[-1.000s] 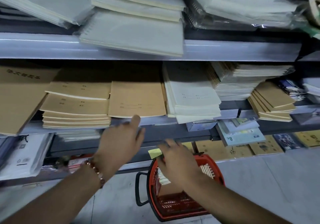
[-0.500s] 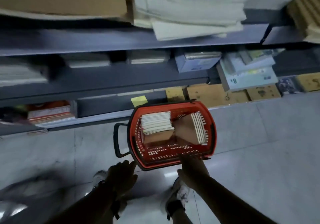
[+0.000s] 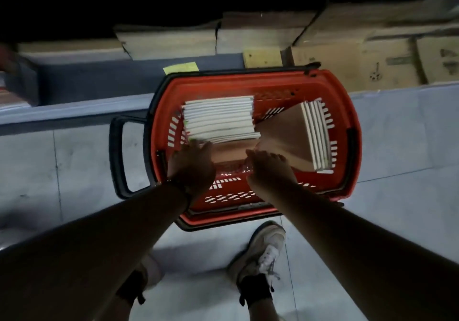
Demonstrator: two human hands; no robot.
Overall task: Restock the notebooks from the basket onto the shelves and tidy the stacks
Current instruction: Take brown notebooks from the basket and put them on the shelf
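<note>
Both hands are down inside the red basket (image 3: 347, 122) on the floor: the left hand (image 3: 192, 165) lies with its fingers stretched forward, tips touching the near edge of the upright stack of notebooks (image 3: 219, 119) on the basket's left side, while the right hand (image 3: 269, 169) reaches with loosely spread fingers toward the brown cover of the leaning stack (image 3: 298, 139) on the right. Neither hand has plainly closed on anything yet; whether the right fingertips touch the brown cover cannot be told in this dim, slightly blurred view. The step in hand looks like picking up the next batch for the shelves. To do it well, I would judge it best to take one stack at a time, sliding the fingers under or behind the whole block and clamping it from both sides so the thin books do not fan out or slip. The left stack stands on edge, so squeezing it front to back should keep it square; the right stack tilts against the basket wall and may slump if its support shifts. Brown boxes (image 3: 347, 64) line the bottom shelf just beyond the basket.
</note>
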